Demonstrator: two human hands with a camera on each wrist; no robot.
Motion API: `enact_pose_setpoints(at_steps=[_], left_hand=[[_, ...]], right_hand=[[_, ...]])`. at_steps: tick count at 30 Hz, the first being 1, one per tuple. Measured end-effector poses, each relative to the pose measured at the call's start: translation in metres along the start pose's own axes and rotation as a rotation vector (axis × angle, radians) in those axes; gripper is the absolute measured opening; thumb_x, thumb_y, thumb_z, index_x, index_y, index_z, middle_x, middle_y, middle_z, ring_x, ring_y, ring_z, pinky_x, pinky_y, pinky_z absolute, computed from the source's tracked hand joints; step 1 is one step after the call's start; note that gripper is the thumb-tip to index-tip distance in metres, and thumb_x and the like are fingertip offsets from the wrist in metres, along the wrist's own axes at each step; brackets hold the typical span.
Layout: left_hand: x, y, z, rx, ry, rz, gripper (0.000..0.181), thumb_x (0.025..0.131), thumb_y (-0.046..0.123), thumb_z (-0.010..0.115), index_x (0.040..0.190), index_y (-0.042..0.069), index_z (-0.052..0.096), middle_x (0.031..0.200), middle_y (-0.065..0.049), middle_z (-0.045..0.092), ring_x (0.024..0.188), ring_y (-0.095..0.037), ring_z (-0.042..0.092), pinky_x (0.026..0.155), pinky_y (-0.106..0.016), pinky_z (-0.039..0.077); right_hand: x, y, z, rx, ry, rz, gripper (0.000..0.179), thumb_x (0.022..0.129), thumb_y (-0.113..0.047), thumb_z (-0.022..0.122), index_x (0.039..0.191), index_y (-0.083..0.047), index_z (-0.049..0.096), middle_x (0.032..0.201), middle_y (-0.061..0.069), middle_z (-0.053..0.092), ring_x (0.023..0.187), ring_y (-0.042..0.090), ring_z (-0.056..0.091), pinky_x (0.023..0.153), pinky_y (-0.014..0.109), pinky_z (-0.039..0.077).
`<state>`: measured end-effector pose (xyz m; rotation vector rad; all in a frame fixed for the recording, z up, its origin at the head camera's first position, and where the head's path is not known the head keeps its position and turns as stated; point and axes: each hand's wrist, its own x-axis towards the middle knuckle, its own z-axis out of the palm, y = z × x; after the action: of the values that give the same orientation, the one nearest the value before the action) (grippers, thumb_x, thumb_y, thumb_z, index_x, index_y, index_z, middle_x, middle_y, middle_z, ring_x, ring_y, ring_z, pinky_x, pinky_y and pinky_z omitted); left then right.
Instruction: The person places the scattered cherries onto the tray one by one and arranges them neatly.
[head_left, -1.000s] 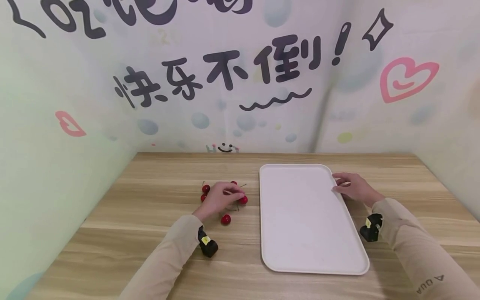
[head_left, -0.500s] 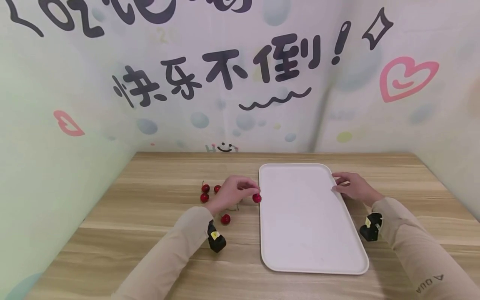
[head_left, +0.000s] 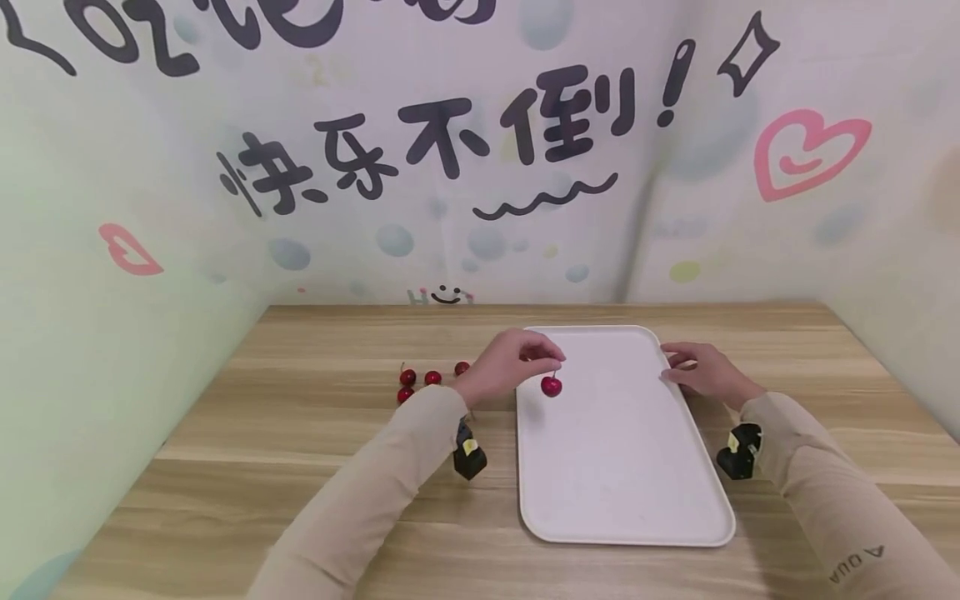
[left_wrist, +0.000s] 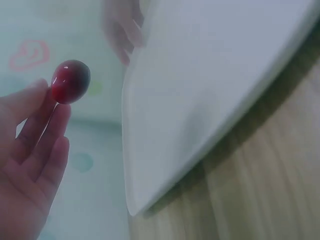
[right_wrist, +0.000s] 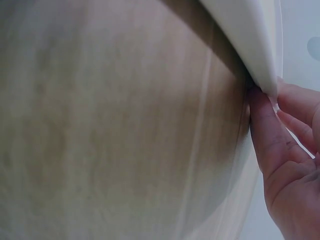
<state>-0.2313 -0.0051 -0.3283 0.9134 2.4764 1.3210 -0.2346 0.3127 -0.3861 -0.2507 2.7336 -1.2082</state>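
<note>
My left hand [head_left: 506, 367] pinches a dark red cherry [head_left: 551, 386] by its stem between thumb and fingertips. The cherry hangs above the left part of a white rectangular tray [head_left: 615, 450], apart from its surface. In the left wrist view the same cherry [left_wrist: 71, 81] shows glossy, just past the fingertips. My right hand [head_left: 708, 372] holds the tray's right rim near its far corner. In the right wrist view the thumb [right_wrist: 267, 130] is tucked against the rim's underside, with fingers on the other side. Several more cherries [head_left: 432, 378] lie on the table left of the tray.
The tray lies on a wood-grain table [head_left: 247, 467]. Behind the table stands a pale wall [head_left: 360, 242] with black writing and pink hearts. Black wrist cameras [head_left: 469, 454] are strapped to both sleeves. My left forearm covers part of the table beside the cherries.
My left hand has lifted a cherry from the group and carried it right, from the table to above the tray. The right hand stays at the tray's rim.
</note>
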Motion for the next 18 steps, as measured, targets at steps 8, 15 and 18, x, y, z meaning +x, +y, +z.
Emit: enact_pose_setpoints(at_steps=[8, 15, 18], left_hand=[[0.025, 0.011, 0.011, 0.017, -0.010, -0.015, 0.015, 0.084, 0.014, 0.061, 0.098, 0.008, 0.065, 0.088, 0.003, 0.062, 0.077, -0.008, 0.055, 0.071, -0.016, 0.045], [0.043, 0.013, 0.023, 0.041, -0.028, -0.040, 0.016, 0.084, 0.013, 0.060, 0.098, 0.008, 0.066, 0.084, 0.004, 0.061, 0.074, -0.008, 0.056, 0.067, -0.016, 0.045], [0.052, 0.014, 0.027, 0.062, -0.019, -0.035, 0.016, 0.085, 0.013, 0.060, 0.098, 0.008, 0.067, 0.085, 0.003, 0.062, 0.073, -0.008, 0.056, 0.066, -0.016, 0.045]], right_hand=[[-0.003, 0.000, -0.003, -0.004, 0.001, 0.011, 0.052, 0.084, -0.007, 0.060, 0.124, 0.015, 0.036, 0.101, 0.026, 0.053, 0.093, 0.033, 0.054, 0.072, 0.035, 0.050], [-0.003, -0.002, -0.003, 0.020, 0.000, -0.001, 0.052, 0.083, -0.006, 0.060, 0.124, 0.015, 0.037, 0.101, 0.027, 0.053, 0.091, 0.033, 0.054, 0.072, 0.034, 0.050], [-0.003, -0.002, -0.002, 0.032, -0.005, -0.002, 0.051, 0.083, -0.005, 0.060, 0.124, 0.016, 0.036, 0.101, 0.027, 0.053, 0.091, 0.033, 0.055, 0.072, 0.034, 0.050]])
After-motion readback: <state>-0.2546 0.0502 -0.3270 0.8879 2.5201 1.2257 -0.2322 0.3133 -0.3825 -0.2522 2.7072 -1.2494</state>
